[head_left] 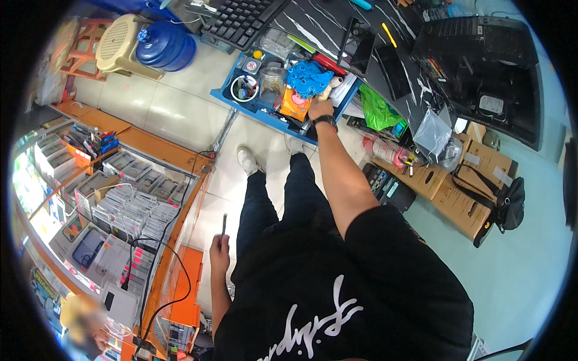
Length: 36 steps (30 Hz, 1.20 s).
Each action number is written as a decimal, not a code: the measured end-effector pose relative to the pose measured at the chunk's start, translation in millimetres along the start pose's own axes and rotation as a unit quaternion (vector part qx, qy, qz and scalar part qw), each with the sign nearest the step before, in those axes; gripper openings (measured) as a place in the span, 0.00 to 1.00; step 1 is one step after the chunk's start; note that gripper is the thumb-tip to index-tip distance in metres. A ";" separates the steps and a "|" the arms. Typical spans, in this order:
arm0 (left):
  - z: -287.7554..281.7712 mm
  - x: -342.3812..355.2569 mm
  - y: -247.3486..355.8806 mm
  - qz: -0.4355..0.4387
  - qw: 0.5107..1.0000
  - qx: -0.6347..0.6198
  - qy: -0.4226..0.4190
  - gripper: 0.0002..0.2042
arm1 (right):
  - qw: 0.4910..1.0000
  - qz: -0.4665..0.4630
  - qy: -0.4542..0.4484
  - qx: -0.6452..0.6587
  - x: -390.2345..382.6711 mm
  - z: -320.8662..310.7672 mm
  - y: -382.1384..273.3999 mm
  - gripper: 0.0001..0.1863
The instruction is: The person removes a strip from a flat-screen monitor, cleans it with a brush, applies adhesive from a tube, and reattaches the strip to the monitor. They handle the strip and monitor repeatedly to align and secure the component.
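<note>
My right hand (320, 109) reaches into an open blue drawer (224, 91) beside an orange box (294, 106) and a pale object. Its fingers are curled, and what they grip is unclear. A bunched blue cloth (307, 77), a clear jar (271, 84), a white cup of small items (243, 89) and a red case (328, 64) share the drawer. Down by my left leg, my left hand (219, 251) holds a slim dark object, seen edge-on, upright.
A marble-patterned desk (307, 27) carries a keyboard (244, 18) and phones. Glass display cases (138, 144) line the left, with another person (84, 325) below. A blue water jug (165, 51) and stool (114, 42) are behind; cardboard boxes (463, 204) lie right.
</note>
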<state>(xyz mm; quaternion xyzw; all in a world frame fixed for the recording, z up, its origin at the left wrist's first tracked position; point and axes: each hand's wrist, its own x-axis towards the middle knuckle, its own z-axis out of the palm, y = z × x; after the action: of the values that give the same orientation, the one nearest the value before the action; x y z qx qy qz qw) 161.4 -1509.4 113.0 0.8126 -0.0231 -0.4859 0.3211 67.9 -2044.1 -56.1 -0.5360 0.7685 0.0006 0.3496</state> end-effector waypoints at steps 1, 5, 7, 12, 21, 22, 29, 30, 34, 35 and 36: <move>11.4 17.9 29.9 0.046 0.999 0.017 -0.019 0.13 | 0.995 -0.070 0.035 -0.058 3.1 -1.4 18.1 0.31; 74.2 92.4 135.4 0.042 0.980 -0.109 -0.164 0.20 | 0.979 -0.082 -0.152 0.110 -23.5 -47.0 30.8 0.28; 104.4 134.3 158.7 0.034 0.965 -0.176 -0.190 0.22 | 0.956 -0.077 -0.225 0.172 -69.8 -97.6 19.5 0.26; 157.0 185.9 223.8 -0.011 0.906 -0.405 -0.121 0.22 | 0.829 -0.005 -0.409 0.382 -147.8 -213.1 38.8 0.19; 176.8 190.3 235.2 -0.011 0.832 -0.547 -0.086 0.19 | 0.744 -0.078 -0.514 0.420 -142.1 -296.8 88.9 0.41; 178.5 188.1 241.7 -0.005 0.829 -0.552 -0.085 0.19 | 0.748 -0.083 -0.536 0.382 -131.9 -305.9 90.3 0.41; 229.9 226.1 319.8 0.043 0.772 -0.616 -0.149 0.18 | 0.774 -0.156 -0.517 0.331 -103.2 -341.4 55.1 0.33; 235.1 235.8 330.9 0.066 0.770 -0.611 -0.174 0.19 | 0.777 -0.174 -0.511 0.323 -97.1 -348.2 54.4 0.33; 227.6 215.0 352.1 0.085 0.814 -0.544 -0.185 0.20 | 0.808 -0.171 -0.497 0.266 -92.9 -363.1 36.1 0.48; 215.5 206.6 343.6 0.083 0.837 -0.513 -0.169 0.20 | 0.801 -0.167 -0.511 0.262 -97.6 -364.2 19.9 0.49; 202.4 194.7 326.7 0.164 0.840 -0.476 -0.204 0.20 | 0.761 -0.178 -0.544 0.306 -107.0 -361.7 1.8 0.50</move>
<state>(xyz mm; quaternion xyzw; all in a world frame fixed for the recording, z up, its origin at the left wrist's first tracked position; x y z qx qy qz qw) 190.8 -1937.5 74.9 0.4267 0.0133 -0.5320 0.7313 -108.4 -2091.1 274.1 -0.4377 0.2992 -0.0052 0.8478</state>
